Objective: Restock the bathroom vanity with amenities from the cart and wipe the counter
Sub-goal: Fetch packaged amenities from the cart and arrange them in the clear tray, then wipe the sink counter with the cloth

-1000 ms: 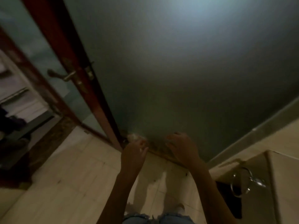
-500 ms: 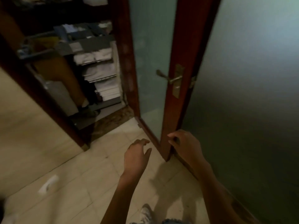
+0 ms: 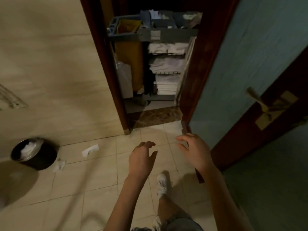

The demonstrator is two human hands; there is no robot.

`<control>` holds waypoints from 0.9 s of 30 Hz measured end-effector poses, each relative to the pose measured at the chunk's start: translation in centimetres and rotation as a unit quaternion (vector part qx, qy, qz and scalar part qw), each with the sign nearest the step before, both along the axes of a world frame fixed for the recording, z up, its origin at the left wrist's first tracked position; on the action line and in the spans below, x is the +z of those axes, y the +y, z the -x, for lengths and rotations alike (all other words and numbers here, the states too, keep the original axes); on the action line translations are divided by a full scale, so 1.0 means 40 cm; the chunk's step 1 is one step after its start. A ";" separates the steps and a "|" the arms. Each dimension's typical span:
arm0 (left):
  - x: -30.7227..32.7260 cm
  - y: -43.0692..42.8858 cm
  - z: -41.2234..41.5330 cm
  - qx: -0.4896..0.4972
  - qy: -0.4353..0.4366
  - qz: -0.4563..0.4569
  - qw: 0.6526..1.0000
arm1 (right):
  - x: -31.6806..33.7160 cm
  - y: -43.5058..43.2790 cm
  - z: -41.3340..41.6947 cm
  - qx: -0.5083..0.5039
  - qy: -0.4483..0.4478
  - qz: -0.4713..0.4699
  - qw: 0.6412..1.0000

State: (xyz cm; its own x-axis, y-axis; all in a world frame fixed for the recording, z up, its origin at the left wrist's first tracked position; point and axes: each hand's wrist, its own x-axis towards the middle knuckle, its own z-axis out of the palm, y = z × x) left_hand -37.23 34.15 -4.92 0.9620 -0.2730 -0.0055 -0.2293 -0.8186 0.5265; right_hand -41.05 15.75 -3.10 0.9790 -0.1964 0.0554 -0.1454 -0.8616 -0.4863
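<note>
The grey housekeeping cart stands just beyond the doorway, straight ahead. Its shelves hold stacks of folded white towels, a yellow bag hangs on its left side, and small amenities fill the top tray. My left hand and my right hand float over the tiled floor in front of the threshold, fingers spread, holding nothing. Both hands are well short of the cart. The vanity and counter are out of view.
An open frosted-glass door with a dark wood frame and a lever handle stands at the right. A black waste bin with white paper sits at the left wall, with paper scraps on the floor beside it.
My view has swung left from the glass door to the doorway, bringing the cart into full view. My right hand has come off the door's edge; both hands stay empty.
</note>
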 end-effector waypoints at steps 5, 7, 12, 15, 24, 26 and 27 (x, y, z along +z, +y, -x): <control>0.000 -0.024 -0.156 0.005 -0.021 0.003 1.000 | -0.005 -0.027 -0.161 0.016 -0.008 -0.001 1.000; 0.002 -0.044 -0.239 0.008 -0.032 0.009 0.999 | -0.006 -0.044 -0.247 0.017 -0.007 -0.006 1.000; 0.021 -0.083 -0.468 -0.007 -0.057 -0.009 0.998 | 0.010 -0.087 -0.492 0.017 -0.016 -0.034 0.999; 0.048 -0.111 -0.619 -0.027 -0.073 -0.022 0.997 | 0.033 -0.127 -0.624 0.008 -0.020 -0.044 0.999; 0.055 -0.246 -0.976 -0.070 -0.094 0.021 0.993 | 0.049 -0.271 -0.961 -0.016 -0.100 -0.071 0.992; 0.046 -0.262 -1.017 -0.076 -0.090 0.007 0.993 | 0.051 -0.281 -0.996 -0.011 -0.095 -0.066 0.993; 0.042 -0.273 -1.044 -0.078 -0.085 0.003 0.993 | 0.052 -0.291 -1.020 -0.013 -0.084 -0.068 0.994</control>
